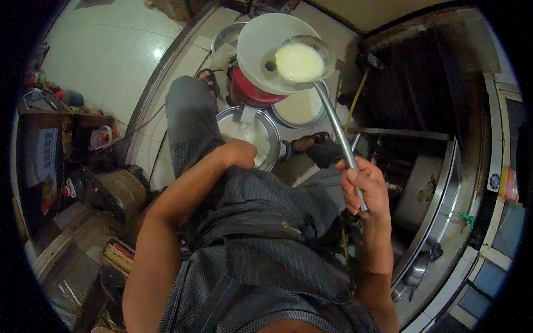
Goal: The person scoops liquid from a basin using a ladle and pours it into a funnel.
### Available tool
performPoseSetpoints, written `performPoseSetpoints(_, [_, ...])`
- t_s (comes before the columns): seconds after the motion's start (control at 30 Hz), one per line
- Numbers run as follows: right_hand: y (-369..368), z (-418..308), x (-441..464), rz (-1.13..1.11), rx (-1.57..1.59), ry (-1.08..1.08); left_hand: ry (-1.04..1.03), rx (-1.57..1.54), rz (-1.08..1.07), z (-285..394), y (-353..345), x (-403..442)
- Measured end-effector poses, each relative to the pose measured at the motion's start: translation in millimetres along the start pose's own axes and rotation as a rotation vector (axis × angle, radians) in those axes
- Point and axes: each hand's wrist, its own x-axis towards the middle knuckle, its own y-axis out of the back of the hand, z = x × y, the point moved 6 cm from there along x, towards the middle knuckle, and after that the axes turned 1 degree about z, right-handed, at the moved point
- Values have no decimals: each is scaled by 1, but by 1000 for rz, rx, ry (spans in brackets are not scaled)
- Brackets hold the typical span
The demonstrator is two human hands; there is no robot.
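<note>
My right hand (365, 188) is wrapped round the long metal handle of a ladle (338, 125). Pale, creamy liquid (300, 62) fills the ladle's round bowl, which is held over the right side of a wide white basin (258, 41). A small dark spot shows inside the basin, beside the ladle. My left hand (241, 154) is low, at the near side of a metal pot (273, 133) between my legs. Its fingers are curled, and what they hold, if anything, is hidden. White contents (252, 136) show in that pot, below a white flat-ended piece (249, 114).
Under the basin stands a red body (255, 89). Another metal vessel (300, 108) with pale liquid sits behind the pot. A metal rack (452, 166) is at right, a dark motor-like machine (105, 188) at left. A yellow cord (358, 97) runs along the right.
</note>
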Motion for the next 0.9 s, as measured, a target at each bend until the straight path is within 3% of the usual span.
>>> performPoseSetpoints(0.9, [-2, 3, 1, 38, -7, -4, 28, 2, -10, 2, 2, -4])
